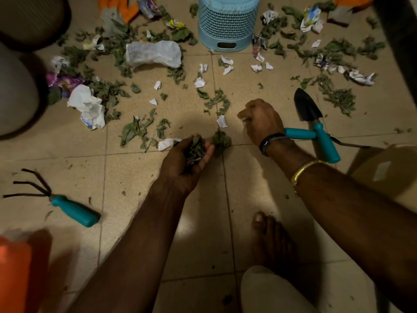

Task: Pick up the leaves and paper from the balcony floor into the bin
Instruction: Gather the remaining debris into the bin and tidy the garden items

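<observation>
My left hand (187,159) is palm up over the tiles, fingers curled round a bunch of dry green leaves (195,147). My right hand (261,119) hovers to its right, fingers curled round a few leaves. A small clump of leaves (221,140) lies between the hands. Dry leaves (135,129) and torn white paper scraps (222,121) are scattered across the tiled floor. The light blue perforated bin (228,23) stands at the top centre, beyond the litter.
A black trowel with a teal handle (316,123) lies right of my right hand, crossing another teal-handled tool (297,133). A hand rake (67,206) lies at the lower left. Crumpled paper (89,106), a white bag (153,54) and wrappers lie farther out. My bare foot (270,240) rests below.
</observation>
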Demonstrator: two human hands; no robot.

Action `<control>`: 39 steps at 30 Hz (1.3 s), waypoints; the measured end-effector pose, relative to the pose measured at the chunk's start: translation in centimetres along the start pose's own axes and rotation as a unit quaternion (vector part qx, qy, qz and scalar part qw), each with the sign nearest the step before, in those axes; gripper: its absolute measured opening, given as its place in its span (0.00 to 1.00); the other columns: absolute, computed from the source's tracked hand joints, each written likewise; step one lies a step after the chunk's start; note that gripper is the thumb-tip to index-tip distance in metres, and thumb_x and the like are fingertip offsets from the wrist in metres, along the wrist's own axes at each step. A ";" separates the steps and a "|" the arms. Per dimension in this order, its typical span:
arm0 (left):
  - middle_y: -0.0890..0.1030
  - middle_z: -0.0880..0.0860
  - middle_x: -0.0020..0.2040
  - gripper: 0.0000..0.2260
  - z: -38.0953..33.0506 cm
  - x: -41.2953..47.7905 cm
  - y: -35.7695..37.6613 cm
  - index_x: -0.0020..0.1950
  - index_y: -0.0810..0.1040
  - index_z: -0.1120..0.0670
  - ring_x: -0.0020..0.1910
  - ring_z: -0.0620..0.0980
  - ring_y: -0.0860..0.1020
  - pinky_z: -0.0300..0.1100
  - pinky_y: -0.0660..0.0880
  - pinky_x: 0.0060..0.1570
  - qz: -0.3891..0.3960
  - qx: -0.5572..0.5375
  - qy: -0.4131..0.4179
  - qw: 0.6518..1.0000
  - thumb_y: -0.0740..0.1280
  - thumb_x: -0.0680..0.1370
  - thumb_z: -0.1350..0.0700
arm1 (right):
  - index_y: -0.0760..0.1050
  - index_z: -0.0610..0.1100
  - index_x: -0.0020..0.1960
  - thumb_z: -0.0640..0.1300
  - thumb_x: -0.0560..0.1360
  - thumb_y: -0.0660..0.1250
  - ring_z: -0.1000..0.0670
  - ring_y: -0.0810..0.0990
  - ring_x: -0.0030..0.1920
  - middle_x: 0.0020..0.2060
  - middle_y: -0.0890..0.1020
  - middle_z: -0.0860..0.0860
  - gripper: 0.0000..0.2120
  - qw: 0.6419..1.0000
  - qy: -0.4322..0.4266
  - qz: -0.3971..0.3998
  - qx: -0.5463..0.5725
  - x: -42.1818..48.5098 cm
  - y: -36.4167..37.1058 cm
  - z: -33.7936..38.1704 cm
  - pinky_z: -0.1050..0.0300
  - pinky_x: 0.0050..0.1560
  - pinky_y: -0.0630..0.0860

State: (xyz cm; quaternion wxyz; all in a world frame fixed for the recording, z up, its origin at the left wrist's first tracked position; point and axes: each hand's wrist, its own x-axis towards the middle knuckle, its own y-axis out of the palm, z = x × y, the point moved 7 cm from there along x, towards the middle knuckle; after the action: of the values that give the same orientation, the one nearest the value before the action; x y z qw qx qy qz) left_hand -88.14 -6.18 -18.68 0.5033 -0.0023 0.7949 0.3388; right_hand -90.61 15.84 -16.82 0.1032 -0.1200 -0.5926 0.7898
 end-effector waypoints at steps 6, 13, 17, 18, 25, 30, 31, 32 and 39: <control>0.82 0.61 0.46 0.08 -0.2 -0.1 -0.1 0.54 0.81 0.62 0.48 0.56 0.82 0.51 0.83 0.46 -0.002 -0.012 0.004 1.000 0.65 0.80 0.61 | 0.83 0.44 0.52 0.32 0.77 0.61 0.39 0.81 0.51 0.51 0.82 0.42 0.14 0.999 -0.006 0.005 -0.040 -1.3 0.5 0.8 0.49 0.51 0.78; 0.82 0.61 0.48 0.07 -0.3 -0.4 -0.6 0.54 0.81 0.62 0.48 0.56 0.82 0.51 0.83 0.46 -0.013 -0.003 0.011 1.000 0.65 0.80 0.61 | 0.84 0.42 0.53 0.35 0.75 0.67 0.43 0.81 0.51 0.51 0.83 0.42 0.11 0.990 -0.090 -0.022 0.105 0.2 -0.2 5.3 0.53 0.54 0.78; 0.82 0.61 0.45 0.06 -0.6 -0.4 -1.0 0.51 0.80 0.62 0.46 0.56 0.82 0.51 0.83 0.47 -0.014 -0.003 0.021 1.000 0.65 0.80 0.61 | 0.81 0.39 0.57 0.35 0.77 0.65 0.40 0.75 0.60 0.59 0.77 0.40 0.11 0.991 -0.099 0.092 -0.002 -1.6 2.8 6.9 0.49 0.58 0.76; 0.82 0.61 0.43 0.06 -0.8 -0.4 -1.0 0.49 0.80 0.62 0.45 0.56 0.82 0.51 0.83 0.47 -0.011 -0.002 0.025 1.000 0.65 0.81 0.61 | 0.80 0.39 0.55 0.37 0.77 0.64 0.40 0.75 0.60 0.58 0.77 0.41 0.09 0.990 -0.107 0.095 -0.010 -2.3 3.0 7.1 0.50 0.56 0.75; 0.81 0.60 0.45 0.06 -0.9 -0.1 -1.1 0.53 0.79 0.62 0.45 0.55 0.81 0.50 0.84 0.45 -0.006 -0.001 0.031 1.000 0.65 0.80 0.61 | 0.83 0.43 0.53 0.36 0.78 0.63 0.41 0.77 0.53 0.51 0.81 0.43 0.10 0.992 -0.114 0.045 -0.003 -6.1 3.9 6.2 0.51 0.48 0.77; 0.80 0.60 0.47 0.08 -0.5 -0.2 -1.0 0.58 0.78 0.62 0.46 0.55 0.80 0.51 0.83 0.46 -0.019 0.006 0.032 0.999 0.65 0.81 0.61 | 0.84 0.46 0.41 0.35 0.72 0.72 0.47 0.82 0.42 0.40 0.85 0.48 0.06 0.992 -0.004 0.006 0.124 -4.8 1.8 3.6 0.52 0.46 0.80; 0.81 0.60 0.47 0.10 -0.3 0.0 -1.0 0.60 0.78 0.62 0.46 0.55 0.81 0.51 0.83 0.48 -0.023 0.012 0.031 0.999 0.65 0.81 0.60 | 0.84 0.47 0.40 0.36 0.71 0.75 0.49 0.83 0.41 0.39 0.85 0.50 0.06 0.985 0.022 -0.012 0.170 -4.5 1.1 3.0 0.51 0.47 0.81; 0.81 0.60 0.49 0.11 -0.1 0.1 -1.1 0.62 0.78 0.62 0.47 0.55 0.81 0.52 0.83 0.49 -0.027 0.018 0.029 0.999 0.65 0.81 0.59 | 0.85 0.48 0.41 0.37 0.70 0.76 0.52 0.83 0.40 0.38 0.85 0.52 0.06 0.973 0.046 -0.033 0.223 -4.5 0.2 2.6 0.52 0.48 0.82; 0.83 0.58 0.56 0.13 2.0 0.4 1.1 0.61 0.81 0.58 0.55 0.55 0.81 0.50 0.79 0.58 0.036 0.075 0.018 0.996 0.66 0.80 0.54 | 0.85 0.46 0.45 0.38 0.71 0.77 0.60 0.84 0.44 0.41 0.86 0.57 0.05 0.910 0.022 -0.013 0.413 -6.7 -1.2 7.2 0.65 0.46 0.81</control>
State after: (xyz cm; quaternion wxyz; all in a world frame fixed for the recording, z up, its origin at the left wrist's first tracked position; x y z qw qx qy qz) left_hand -87.14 -4.14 -18.91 0.4749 0.0578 0.8269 0.2954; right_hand -86.44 7.60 -13.27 0.1671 -0.0762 -0.2129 0.9597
